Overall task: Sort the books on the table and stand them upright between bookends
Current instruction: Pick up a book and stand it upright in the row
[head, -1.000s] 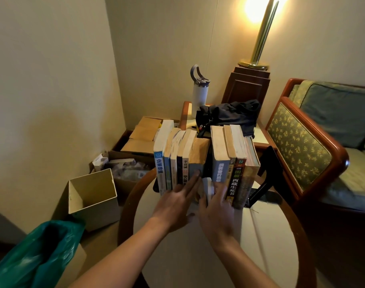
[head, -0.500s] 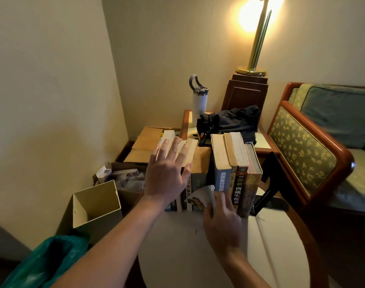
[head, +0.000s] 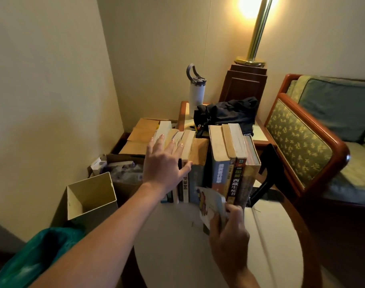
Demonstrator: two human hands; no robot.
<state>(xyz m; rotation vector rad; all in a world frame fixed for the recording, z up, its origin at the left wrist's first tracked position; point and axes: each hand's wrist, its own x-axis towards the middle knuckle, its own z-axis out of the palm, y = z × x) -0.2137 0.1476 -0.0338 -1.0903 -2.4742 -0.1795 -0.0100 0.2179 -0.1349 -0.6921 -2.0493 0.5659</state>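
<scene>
Books (head: 220, 173): two upright rows at the centre of the frame, on the far side of the table (head: 177, 242), spines toward the camera.
Left row (head: 198, 150): tilted slightly leftward, away from the dark gap between the rows.
Right row (head: 237, 142): upright, apparently propped by the black bookend (head: 267, 161) just beside it; no bookend visible on the left, hidden if present.
Thin booklet (head: 209, 201): lower centre, tilted, just in front of the gap and not yet inside it.
Left hand (head: 163, 165): fingers straight and spread, flat against the spines and tops of the left row; probably holding that row back to keep the gap wide.
Right hand (head: 229, 229): clasped around the booklet's lower edge, likely aiming it at the gap.
Step in hand: by the look of it, slotting the booklet between the rows.
Risk: soft, thin cover likely to buckle or slump unless the rows close snugly around it.
Behind: white bottle (head: 196, 94) and dark bag (head: 227, 113) at upper centre, brass lamp (head: 258, 34) at top right.
Sides: armchair (head: 302, 138) at right, open cardboard box (head: 90, 196) at lower left.
</scene>
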